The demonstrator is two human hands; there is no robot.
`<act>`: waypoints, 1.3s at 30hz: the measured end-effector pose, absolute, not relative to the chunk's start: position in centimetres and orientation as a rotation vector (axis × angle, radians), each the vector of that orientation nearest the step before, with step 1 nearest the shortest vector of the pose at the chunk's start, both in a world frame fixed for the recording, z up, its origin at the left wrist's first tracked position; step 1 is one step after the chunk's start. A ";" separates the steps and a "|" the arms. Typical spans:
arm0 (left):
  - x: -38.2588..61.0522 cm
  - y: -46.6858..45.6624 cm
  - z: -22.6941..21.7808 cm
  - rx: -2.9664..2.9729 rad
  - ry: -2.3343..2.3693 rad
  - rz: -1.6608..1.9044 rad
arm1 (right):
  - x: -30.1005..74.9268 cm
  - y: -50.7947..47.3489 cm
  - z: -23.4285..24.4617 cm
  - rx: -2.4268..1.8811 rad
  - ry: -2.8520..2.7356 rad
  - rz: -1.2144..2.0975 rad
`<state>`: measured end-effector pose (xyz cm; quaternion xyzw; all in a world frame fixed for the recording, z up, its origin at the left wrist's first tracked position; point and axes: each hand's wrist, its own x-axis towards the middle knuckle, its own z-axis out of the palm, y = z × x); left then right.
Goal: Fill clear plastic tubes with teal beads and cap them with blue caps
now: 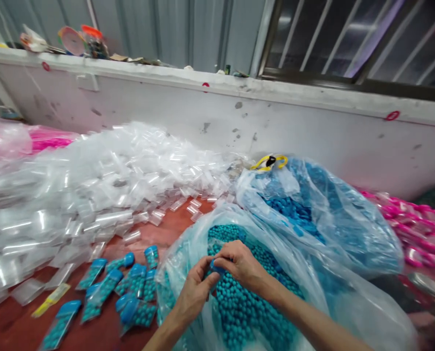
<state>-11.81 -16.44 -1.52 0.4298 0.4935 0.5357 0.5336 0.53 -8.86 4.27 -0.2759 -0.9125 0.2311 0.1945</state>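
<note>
Both hands meet over a clear plastic bag (188,234) filled with teal beads (239,312). My left hand (197,285) is closed, its thumb and fingers pinching a small blue cap (217,267) from the left. From the right and above, my right hand (241,263) presses its fingers on the same cap. Whatever is under the cap is mostly hidden by the fingers. To the left of the bag, several small clear containers with blue caps (102,292) lie on the red surface, filled with teal beads.
A large heap of clear plastic containers (93,180) covers the back left. Behind the bead bag lies another bag (356,219) with blue caps (293,209). Pink-capped items (422,229) pile up at right. A yellow-handled tool (270,162) rests by the wall. A yellow strip (51,300) lies front left.
</note>
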 end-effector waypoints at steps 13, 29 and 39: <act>-3.4 -16.1 -0.7 0.962 1.100 1.204 | 11.6 -12.9 2.4 -1.056 -2.015 0.698; -0.9 -17.7 0.4 1.110 1.124 1.243 | 10.9 -16.6 -0.8 -1.140 -2.283 0.276; -1.7 -17.6 -0.5 1.230 1.410 1.217 | 9.5 -16.8 -1.1 -1.213 -2.341 0.731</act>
